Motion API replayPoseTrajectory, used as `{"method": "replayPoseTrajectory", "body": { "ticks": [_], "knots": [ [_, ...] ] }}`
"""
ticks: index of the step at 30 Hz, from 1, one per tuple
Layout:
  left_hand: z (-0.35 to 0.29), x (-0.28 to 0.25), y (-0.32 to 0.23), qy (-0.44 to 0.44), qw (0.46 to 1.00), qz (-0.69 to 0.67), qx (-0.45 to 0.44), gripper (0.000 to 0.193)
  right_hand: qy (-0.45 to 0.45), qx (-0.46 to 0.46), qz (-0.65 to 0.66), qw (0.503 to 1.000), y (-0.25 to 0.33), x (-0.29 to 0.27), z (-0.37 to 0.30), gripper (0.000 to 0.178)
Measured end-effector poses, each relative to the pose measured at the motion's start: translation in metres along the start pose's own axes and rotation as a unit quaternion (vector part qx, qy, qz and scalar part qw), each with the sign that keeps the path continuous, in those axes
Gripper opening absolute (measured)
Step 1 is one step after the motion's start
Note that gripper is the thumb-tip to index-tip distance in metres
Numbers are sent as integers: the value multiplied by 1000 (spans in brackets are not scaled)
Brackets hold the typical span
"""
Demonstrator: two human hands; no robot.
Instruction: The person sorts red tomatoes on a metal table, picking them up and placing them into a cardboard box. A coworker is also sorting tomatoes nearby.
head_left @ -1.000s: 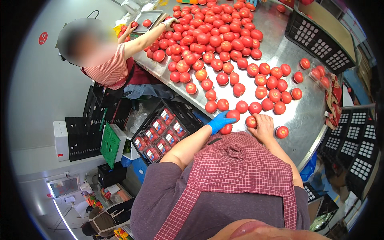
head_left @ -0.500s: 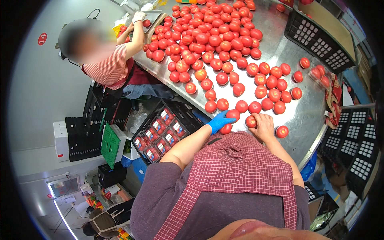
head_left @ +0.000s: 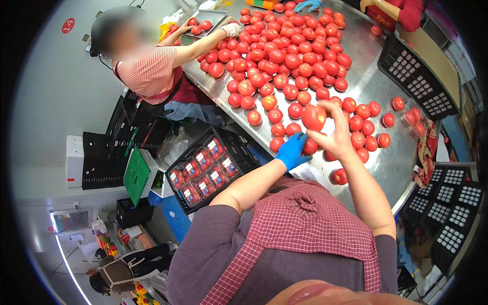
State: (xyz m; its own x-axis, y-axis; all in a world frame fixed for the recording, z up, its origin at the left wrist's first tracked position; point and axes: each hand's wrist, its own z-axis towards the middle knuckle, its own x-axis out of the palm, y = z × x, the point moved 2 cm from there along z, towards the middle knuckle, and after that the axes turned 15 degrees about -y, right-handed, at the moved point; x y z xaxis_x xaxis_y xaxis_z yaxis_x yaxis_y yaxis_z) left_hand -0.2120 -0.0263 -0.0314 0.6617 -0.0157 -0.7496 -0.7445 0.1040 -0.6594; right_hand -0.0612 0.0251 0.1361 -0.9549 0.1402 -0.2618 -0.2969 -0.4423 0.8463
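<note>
Between the thumb and fingers of my bare right hand [head_left: 336,133] is a red tomato [head_left: 313,118], raised above the steel table [head_left: 373,173]. My left hand [head_left: 294,151], in a blue glove, is closed against a second tomato [head_left: 310,147] just below the raised one; the glove hides part of its grip. More loose tomatoes lie around both hands, including a single tomato [head_left: 339,176] near the table's front edge. A large heap of tomatoes [head_left: 292,61] covers the far part of the table.
At my left stands a black crate [head_left: 244,165] holding clear packs of tomatoes. A co-worker in a striped shirt [head_left: 147,73] reaches toward a metal tray [head_left: 211,21]. Another person's red sleeve [head_left: 406,15] shows at far right, beside a black crate [head_left: 414,71].
My right hand has lifted a tomato and moved forward with it. My left hand has shifted slightly right. The co-worker's gloved hand has reached to the heap; another blue-gloved hand has appeared there.
</note>
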Motion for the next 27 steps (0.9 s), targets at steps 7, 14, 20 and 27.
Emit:
{"method": "replayPoseTrajectory", "body": {
  "ticks": [7,14,20,27],
  "knots": [
    [23,-70,45,-358,931,58,34,69,52,60,133,988,8,29,19,66],
    [20,-81,223,-460,747,-42,-477,63,75,302,114,944,-82,7,-111,61],
    [56,-68,262,-512,707,-90,-479,86,56,372,63,925,-107,-5,-150,58],
    [66,-85,235,-501,686,-123,-513,75,40,431,126,893,-122,15,-158,57]
  ]
}}
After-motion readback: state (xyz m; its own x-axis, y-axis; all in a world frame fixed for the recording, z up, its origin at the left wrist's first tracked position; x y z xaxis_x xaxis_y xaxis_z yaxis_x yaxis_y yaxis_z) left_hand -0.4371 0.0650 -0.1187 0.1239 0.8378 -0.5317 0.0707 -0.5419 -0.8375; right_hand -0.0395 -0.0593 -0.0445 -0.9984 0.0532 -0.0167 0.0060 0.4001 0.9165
